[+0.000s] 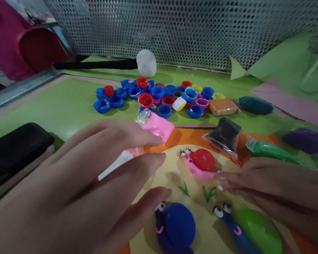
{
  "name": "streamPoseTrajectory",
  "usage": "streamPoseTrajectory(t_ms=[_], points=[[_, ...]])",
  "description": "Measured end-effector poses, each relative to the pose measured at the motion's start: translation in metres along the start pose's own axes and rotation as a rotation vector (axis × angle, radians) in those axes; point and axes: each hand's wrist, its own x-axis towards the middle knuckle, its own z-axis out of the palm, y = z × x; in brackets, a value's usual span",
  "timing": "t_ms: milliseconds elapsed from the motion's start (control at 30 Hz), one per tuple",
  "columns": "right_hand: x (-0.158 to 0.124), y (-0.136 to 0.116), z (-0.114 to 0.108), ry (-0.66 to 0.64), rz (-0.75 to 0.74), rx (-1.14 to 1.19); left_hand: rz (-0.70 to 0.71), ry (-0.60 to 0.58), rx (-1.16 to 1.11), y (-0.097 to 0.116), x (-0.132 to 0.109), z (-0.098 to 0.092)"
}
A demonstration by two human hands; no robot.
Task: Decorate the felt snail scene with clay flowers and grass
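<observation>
A pink clay snail (198, 170) with a red shell lies at the upper part of a yellow board. My right hand (275, 187) has its fingertips pressed together at the snail's tail; what is between them is too small to make out. A small white bit (221, 188) lies just below those fingertips. Over the board's left side, my left hand (90, 187) hovers with fingers stretched and apart, holding nothing. Below it sits a dark blue snail (163, 234) with a blue shell (180, 225). A blue snail with a green shell (258, 229) lies nearer my right hand.
Many bottle caps (158, 92) are heaped behind the board. Bagged clay lies around: pink (160, 125), black (225, 135), orange (224, 106), green (274, 151), purple (306, 140). A black case (21, 151) is at left; a perforated metal panel (175, 31) stands behind.
</observation>
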Motion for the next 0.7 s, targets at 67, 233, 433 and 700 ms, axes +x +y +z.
streamPoseTrajectory(t_ms=[67, 233, 433, 700], points=[[-0.001, 0.0002, 0.0, 0.006, -0.001, -0.006, -0.02, -0.002, -0.006, 0.0003, -0.0007, 0.0003], [-0.0033, 0.0017, 0.0011, 0.011, -0.005, -0.06, -0.061, 0.014, -0.061, 0.0015, -0.0019, -0.0001], [-0.0011, 0.0006, 0.0016, -0.027, 0.021, -0.061, -0.083, 0.031, -0.141, 0.0041, 0.0012, -0.0051], [0.0004, -0.0009, 0.0011, -0.055, 0.016, -0.026, -0.011, 0.039, -0.146, 0.0006, -0.0004, -0.0003]])
